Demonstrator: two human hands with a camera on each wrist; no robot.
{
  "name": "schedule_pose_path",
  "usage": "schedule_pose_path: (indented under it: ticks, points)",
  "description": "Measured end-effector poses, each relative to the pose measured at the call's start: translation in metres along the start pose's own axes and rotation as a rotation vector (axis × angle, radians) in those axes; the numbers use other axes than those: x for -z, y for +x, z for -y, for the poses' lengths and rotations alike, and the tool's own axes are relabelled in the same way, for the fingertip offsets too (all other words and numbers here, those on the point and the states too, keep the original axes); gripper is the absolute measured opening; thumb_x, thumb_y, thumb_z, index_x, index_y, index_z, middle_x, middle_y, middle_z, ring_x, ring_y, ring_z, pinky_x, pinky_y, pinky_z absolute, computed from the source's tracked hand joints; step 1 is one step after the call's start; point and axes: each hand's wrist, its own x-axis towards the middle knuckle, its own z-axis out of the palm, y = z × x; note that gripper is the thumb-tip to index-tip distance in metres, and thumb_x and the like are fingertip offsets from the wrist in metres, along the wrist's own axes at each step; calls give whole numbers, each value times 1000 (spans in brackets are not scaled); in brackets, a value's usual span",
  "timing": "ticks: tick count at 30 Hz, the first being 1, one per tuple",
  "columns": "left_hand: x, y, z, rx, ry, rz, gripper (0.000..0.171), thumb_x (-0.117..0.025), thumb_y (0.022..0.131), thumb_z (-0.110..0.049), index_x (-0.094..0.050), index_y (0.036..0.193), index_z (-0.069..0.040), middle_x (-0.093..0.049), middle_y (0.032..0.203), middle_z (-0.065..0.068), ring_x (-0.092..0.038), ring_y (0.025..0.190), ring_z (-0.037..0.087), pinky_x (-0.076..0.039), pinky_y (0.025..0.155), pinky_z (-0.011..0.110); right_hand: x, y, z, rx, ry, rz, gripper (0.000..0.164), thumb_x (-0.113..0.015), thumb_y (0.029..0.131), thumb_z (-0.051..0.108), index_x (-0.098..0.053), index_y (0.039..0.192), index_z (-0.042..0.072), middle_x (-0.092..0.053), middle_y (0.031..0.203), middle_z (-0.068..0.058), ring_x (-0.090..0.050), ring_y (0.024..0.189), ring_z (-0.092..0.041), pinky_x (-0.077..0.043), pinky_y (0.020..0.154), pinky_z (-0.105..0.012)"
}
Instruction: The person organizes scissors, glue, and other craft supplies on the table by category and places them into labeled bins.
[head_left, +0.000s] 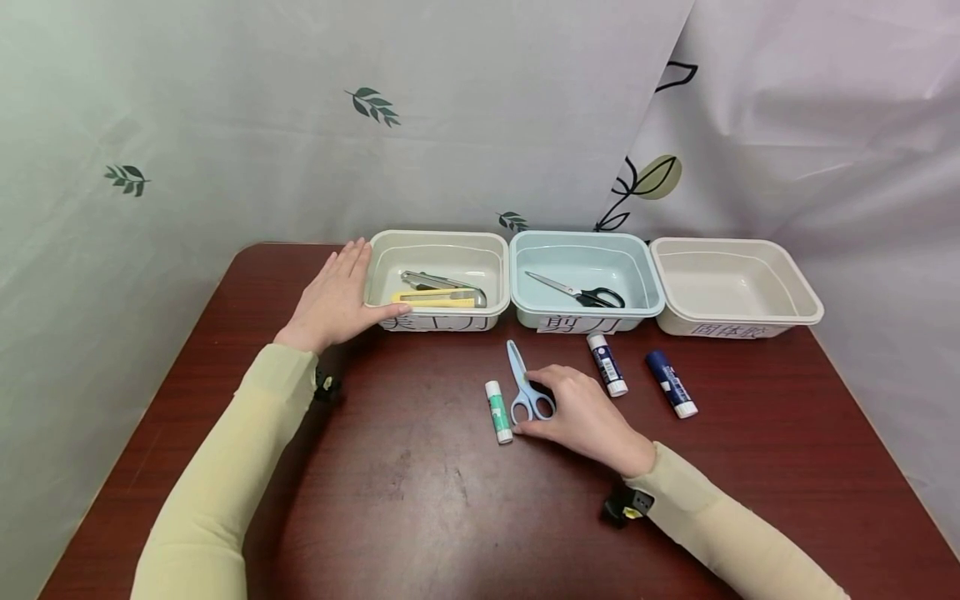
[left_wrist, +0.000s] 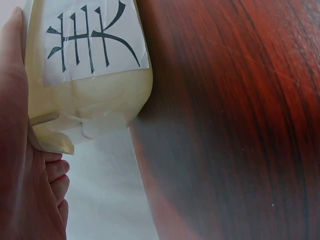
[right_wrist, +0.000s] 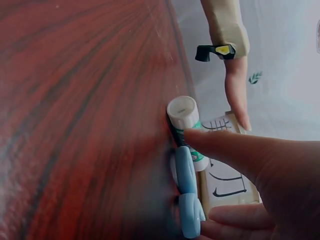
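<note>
My left hand (head_left: 330, 296) rests against the left end of the cream box (head_left: 378, 254), fingers straight along its rim and thumb at the front corner. A yellow box cutter (head_left: 442, 298) and grey-green cutters (head_left: 438, 280) lie inside. On the table, light blue scissors (head_left: 519, 371) point away from me. My right hand (head_left: 581, 417) is low over them, thumb (right_wrist: 210, 142) and fingers (right_wrist: 235, 217) spread on either side of the handle loops (right_wrist: 185, 170). Just left of the scissors lies a green and white glue stick (head_left: 498, 412).
A light blue box (head_left: 525, 317) in the middle holds black-handled scissors (head_left: 596, 297). At the right is a beige box (head_left: 738, 287). Two dark blue glue sticks (head_left: 607, 365) (head_left: 671, 383) lie in front of these boxes. Patterned cloth (head_left: 262, 125) hangs behind the table.
</note>
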Motion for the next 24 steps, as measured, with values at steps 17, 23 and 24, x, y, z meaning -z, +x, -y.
schedule_pose_path:
  ticks: [17,23,24]
  points:
    - [0,0,0,-5,-1,-7,124,-52,85,-82,-9,160,6,-10,167,24,-5,154,34,-1,124,42,4,5,-9,-39,-42,10,54,-87,73,25,-72,119,1,-69,107,-5,-63,95,-19,-55,81,-39]
    - [0,0,0,-6,2,-4,124,-52,85,-83,-9,160,7,-9,167,24,-5,154,34,-1,124,43,11,6,-15,-41,-65,37,58,-86,69,22,-71,121,1,-68,112,-5,-62,103,-22,-53,88,-41]
    - [0,0,0,-6,1,-5,124,-51,85,-83,-9,160,6,-9,167,24,-5,154,33,-1,124,43,12,6,-15,-41,-66,37,59,-88,69,24,-71,121,1,-68,113,-6,-62,104,-23,-53,89,-41]
